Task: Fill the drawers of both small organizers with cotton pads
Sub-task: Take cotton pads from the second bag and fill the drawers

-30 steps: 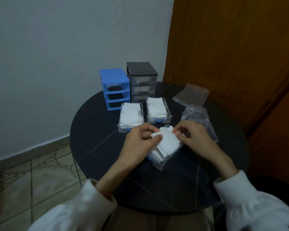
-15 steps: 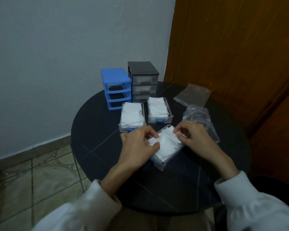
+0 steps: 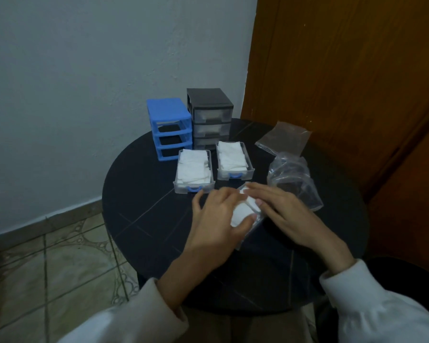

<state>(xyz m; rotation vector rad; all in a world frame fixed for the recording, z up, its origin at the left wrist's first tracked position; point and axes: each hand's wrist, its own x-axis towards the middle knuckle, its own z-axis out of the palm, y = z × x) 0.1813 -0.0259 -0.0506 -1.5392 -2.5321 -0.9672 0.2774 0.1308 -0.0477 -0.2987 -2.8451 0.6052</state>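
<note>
A clear drawer point(image 3: 248, 234) lies on the round black table point(image 3: 144, 219) right in front of me, mostly covered by my hands. White cotton pads point(image 3: 245, 211) show between them. My left hand point(image 3: 217, 219) lies flat over the left part of the stack, its thumb on the pads. With straight fingers, my right hand point(image 3: 284, 212) presses on the right part. Behind, two clear drawers with blue handles point(image 3: 194, 172) point(image 3: 234, 160) hold cotton pads. The blue organizer point(image 3: 169, 112) has three empty slots. The black organizer point(image 3: 209, 102) has its drawers in.
A crumpled clear plastic bag point(image 3: 292, 177) lies just right of my right hand, and a flat bag point(image 3: 282, 139) lies behind it. A wooden door stands at the right, a white wall behind the table, tiled floor at the left.
Both hands have gone from pinching the pads at the stack's edges to lying flat on top of them. The pads now sit lower in the drawer.
</note>
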